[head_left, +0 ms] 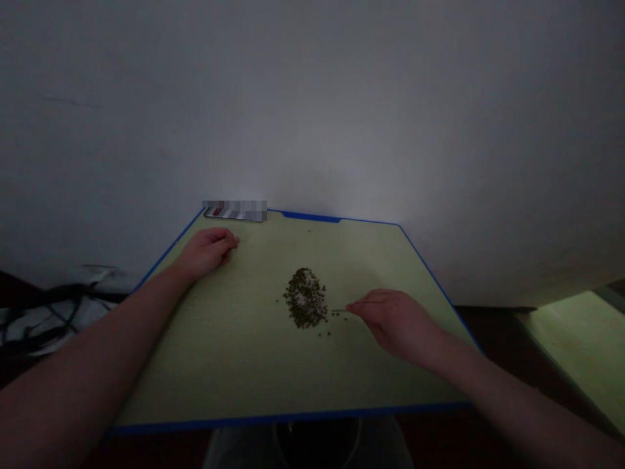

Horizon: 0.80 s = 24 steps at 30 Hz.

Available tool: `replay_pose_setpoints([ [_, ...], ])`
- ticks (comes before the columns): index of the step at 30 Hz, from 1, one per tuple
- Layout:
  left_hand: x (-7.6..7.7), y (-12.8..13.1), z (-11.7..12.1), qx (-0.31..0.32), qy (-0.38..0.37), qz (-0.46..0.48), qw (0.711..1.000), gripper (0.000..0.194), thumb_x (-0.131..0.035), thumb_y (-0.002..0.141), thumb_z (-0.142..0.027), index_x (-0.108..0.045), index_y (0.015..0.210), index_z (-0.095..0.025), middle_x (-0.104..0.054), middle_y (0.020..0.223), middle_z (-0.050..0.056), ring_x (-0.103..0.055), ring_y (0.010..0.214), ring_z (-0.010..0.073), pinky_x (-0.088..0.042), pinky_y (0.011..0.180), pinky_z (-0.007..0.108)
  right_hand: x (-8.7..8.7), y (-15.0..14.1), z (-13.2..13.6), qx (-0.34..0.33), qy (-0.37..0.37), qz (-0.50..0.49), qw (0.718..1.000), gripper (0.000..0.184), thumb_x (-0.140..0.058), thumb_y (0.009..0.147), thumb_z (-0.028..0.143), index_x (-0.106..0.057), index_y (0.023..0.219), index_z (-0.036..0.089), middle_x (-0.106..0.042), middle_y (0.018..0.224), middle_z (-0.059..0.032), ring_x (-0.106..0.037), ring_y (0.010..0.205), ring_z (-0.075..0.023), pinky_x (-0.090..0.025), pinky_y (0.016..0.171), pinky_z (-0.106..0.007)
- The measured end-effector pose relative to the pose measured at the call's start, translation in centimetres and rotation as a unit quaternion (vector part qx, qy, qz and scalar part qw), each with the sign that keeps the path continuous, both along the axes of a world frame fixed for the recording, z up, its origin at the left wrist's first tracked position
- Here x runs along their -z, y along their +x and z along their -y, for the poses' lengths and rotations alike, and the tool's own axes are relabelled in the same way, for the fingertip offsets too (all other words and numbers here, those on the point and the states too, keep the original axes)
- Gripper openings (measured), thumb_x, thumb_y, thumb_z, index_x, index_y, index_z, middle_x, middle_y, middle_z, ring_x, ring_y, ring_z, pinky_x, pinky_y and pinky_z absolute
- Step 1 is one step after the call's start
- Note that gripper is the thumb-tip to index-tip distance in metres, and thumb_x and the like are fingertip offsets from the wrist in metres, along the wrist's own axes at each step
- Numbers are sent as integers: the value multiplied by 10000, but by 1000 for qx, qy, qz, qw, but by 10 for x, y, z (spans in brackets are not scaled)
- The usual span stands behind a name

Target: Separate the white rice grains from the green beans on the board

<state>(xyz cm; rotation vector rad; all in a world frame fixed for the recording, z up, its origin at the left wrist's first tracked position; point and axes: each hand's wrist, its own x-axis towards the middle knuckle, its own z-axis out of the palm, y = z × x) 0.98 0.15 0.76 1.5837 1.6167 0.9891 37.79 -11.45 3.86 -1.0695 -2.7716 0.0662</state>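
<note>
The right hand [396, 324] pinches a thin pick [340, 311] in a narrow grip, its tip just beside a heap of small dark seeds [305, 298] on the desk [219, 365]. The left hand [206, 253] lies loosely curled, well apart from the heap, holding nothing visible.

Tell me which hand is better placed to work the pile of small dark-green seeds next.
Right, most likely. The right hand pinches a thin stick that points toward the seed pile from close by, while the left hand lies curled on the green tabletop, farther from the pile and holding no visible tool.
</note>
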Motion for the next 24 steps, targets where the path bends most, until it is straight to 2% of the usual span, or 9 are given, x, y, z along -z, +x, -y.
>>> replay_pose_setpoints([
  [6, 2, -1, -1, 11, 0, 1, 1000, 229, -571, 704, -372, -533, 552, -205, -468, 424, -31, -406, 410, 114, -307, 439, 249, -2, 14, 20, 25, -35, -50, 998, 333, -471, 861, 78, -721, 1051, 189, -760, 874, -47, -711, 773, -200, -561, 714, -324],
  [13, -2, 2, 1, 10, 0, 3, 1000, 243, -582, 701, -373, -521, 540, -202, -458, 417, -37, -396, 406, 108, -302, 436, 243, 0, 6, 26, 131, -41, -48, 989, 315, -465, 888, 95, -734, 1021, 192, -763, 916, -58, -719, 812, -212, -555, 735, -333],
  [17, -4, 2, 2, 16, 4, 2, 1000, 236, -578, 701, -352, -517, 530, -201, -462, 413, -36, -393, 404, 105, -307, 443, 246, 2, 2, 34, 129, -75, -66, 987, 321, -471, 883, 95, -737, 1022, 206, -764, 888, -41, -719, 790, -201, -554, 716, -320],
  [24, 0, 1, 1, -3, -3, 8, 1000, 208, -584, 709, -359, -544, 580, -201, -470, 421, -42, -393, 395, 106, -292, 423, 243, 4, -3, 38, 112, -70, -90, 987, 329, -456, 886, 98, -734, 1040, 185, -762, 905, -58, -714, 801, -202, -554, 729, -326],
])
